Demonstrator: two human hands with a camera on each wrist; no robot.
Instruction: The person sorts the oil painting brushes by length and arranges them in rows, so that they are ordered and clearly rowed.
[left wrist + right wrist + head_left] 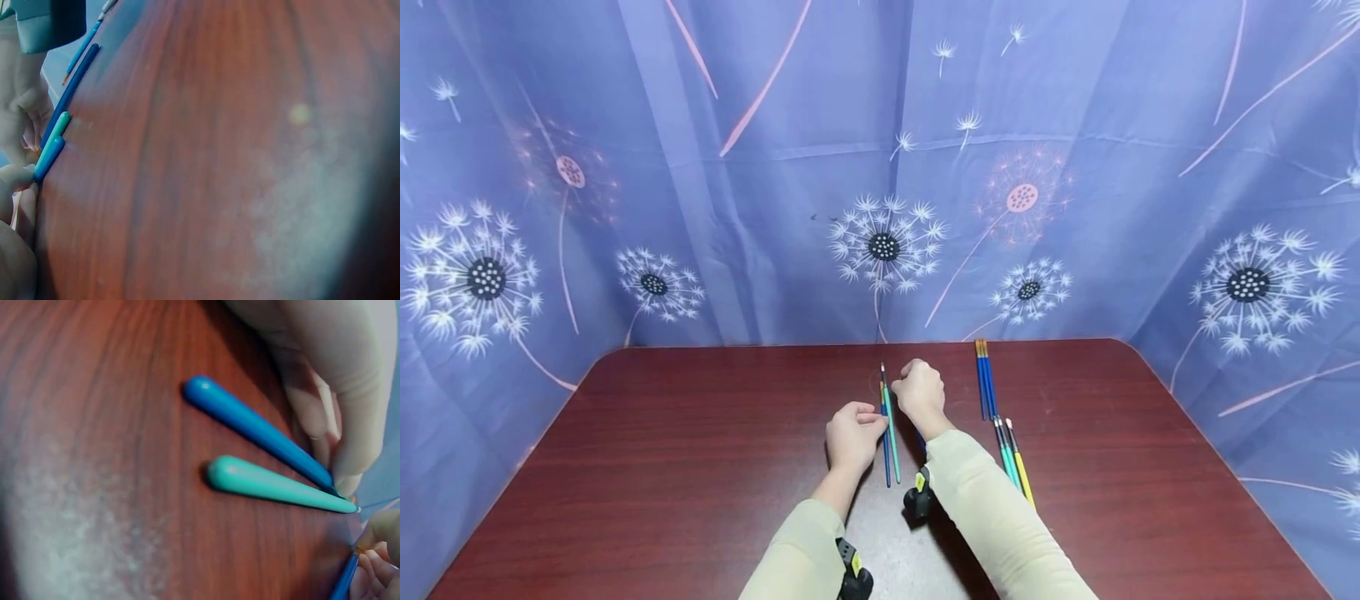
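A blue paintbrush (pixel 887 467) and a green paintbrush (pixel 892 442) lie close together on the table, handle ends toward me. My left hand (pixel 852 439) is on their left; its thumb and finger pinch the blue paintbrush, whose handle (pixel 250 428) shows in the right wrist view. Just right of the green one, my right hand (pixel 921 392) pinches another blue paintbrush (pixel 345 580) near its golden ferrule. In the head view the right hand and forearm hide most of that paintbrush. The left wrist view shows its long handle (pixel 72 84) beyond the other two.
Right of my right arm, several blue paintbrushes (pixel 987 379) lie grouped near the table's back edge. Nearer, green paintbrushes (pixel 1006 454) and a yellow paintbrush (pixel 1022 475) lie partly behind my sleeve. A blue dandelion-print curtain (pixel 775 275) hangs behind the brown table (pixel 700 433).
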